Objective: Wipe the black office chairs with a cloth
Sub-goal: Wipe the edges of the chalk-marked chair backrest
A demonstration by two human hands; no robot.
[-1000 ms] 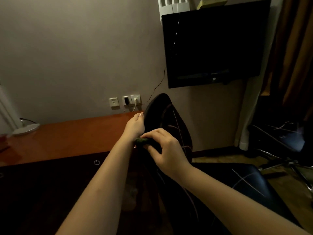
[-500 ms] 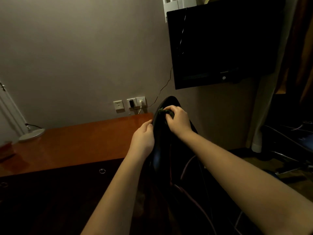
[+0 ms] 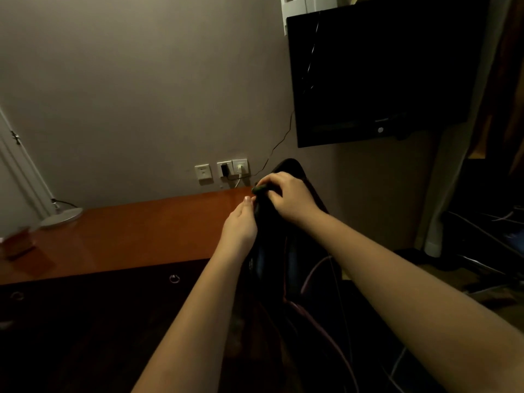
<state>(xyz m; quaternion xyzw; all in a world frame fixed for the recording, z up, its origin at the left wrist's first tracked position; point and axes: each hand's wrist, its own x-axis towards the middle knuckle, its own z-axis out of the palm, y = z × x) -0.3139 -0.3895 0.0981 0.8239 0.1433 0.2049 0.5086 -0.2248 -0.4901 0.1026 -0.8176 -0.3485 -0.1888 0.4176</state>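
Pinching cloth [image 3: 259, 189] in right hand [image 3: 289, 199], wiping top left edge of chair [image 3: 295, 251] back; bracing it with left hand [image 3: 241, 225], fingers hidden. Lower parts and other chairs probably waiting.
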